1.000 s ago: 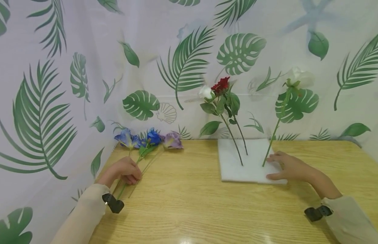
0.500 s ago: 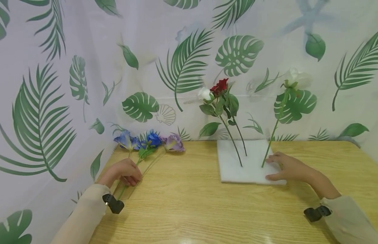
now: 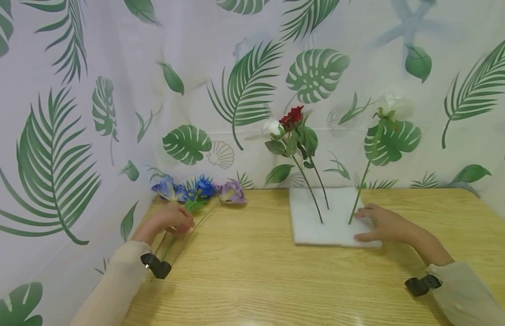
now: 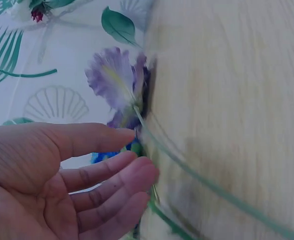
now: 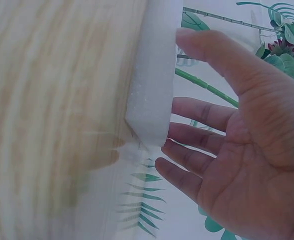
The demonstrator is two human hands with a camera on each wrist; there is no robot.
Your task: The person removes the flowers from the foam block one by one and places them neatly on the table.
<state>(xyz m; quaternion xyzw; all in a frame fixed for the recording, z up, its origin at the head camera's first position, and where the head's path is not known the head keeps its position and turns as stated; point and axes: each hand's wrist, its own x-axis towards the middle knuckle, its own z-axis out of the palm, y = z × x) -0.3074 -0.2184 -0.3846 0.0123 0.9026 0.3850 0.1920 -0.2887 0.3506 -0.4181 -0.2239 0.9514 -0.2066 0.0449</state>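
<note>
My left hand [image 3: 171, 219] hovers low over the stems of flowers lying at the table's left. In the left wrist view, thumb and loosely bent fingers stand apart with no stem visible between them. The flowers are a blue-and-white bloom [image 3: 167, 188], a blue rose [image 3: 205, 186] and a purple ruffled flower [image 4: 112, 82], whose thin stem passes before the fingertips. My right hand [image 3: 388, 225] rests with spread fingers at the right edge of a white foam slab [image 3: 317, 235]. In it stand a red rose [image 3: 292, 117], a white rose [image 3: 273, 127] and a larger white rose [image 3: 395, 106].
The wooden table [image 3: 252, 271] runs back to a white curtain [image 3: 244, 81] printed with green leaves. The curtain also hangs along the left side. A black wrist camera [image 3: 156, 266] sits on the left sleeve, another camera [image 3: 422, 286] on the right.
My left hand has moved slightly forward along the stems, closer to the blooms. The right hand stays at the foam slab, and the standing flowers keep their places.
</note>
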